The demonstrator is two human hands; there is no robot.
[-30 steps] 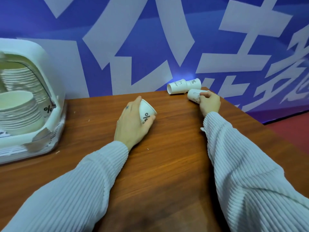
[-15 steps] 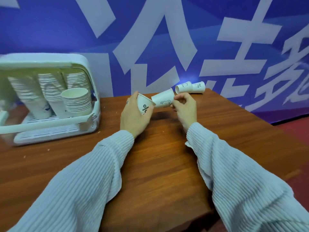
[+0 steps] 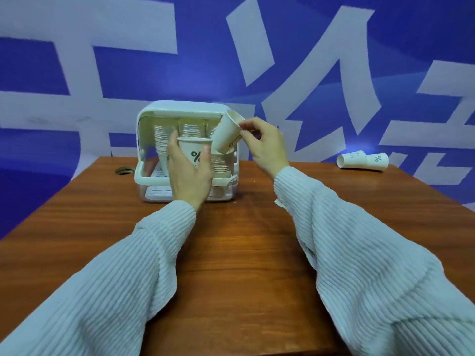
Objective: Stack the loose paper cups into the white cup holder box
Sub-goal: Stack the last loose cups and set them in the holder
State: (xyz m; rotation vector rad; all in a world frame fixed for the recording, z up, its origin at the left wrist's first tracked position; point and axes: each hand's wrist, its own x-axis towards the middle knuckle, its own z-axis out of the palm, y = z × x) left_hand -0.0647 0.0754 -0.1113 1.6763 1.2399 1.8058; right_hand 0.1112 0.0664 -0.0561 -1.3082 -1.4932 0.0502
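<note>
The white cup holder box (image 3: pixel 147 119) stands open at the table's far middle, with several stacks of paper cups inside. My left hand (image 3: pixel 189 173) grips an upright white paper cup (image 3: pixel 194 153) with a % mark, right in front of the box. My right hand (image 3: pixel 266 145) pinches a second paper cup (image 3: pixel 227 132) by its base, tilted with its bottom up. Its mouth sits low on the rightmost stack (image 3: pixel 221 164) in the box. Two more loose cups (image 3: pixel 362 160) lie on their sides at the far right of the table.
The brown wooden table (image 3: pixel 244 240) ends at a blue wall with large white characters. A small dark ring (image 3: pixel 123 170) lies on the table left of the box. The table's right edge runs close to the loose cups.
Both hands carried their cups leftward from the middle of the table to the box. The right hand's cup has turned bottom up over the rightmost stack. The view swung left.
</note>
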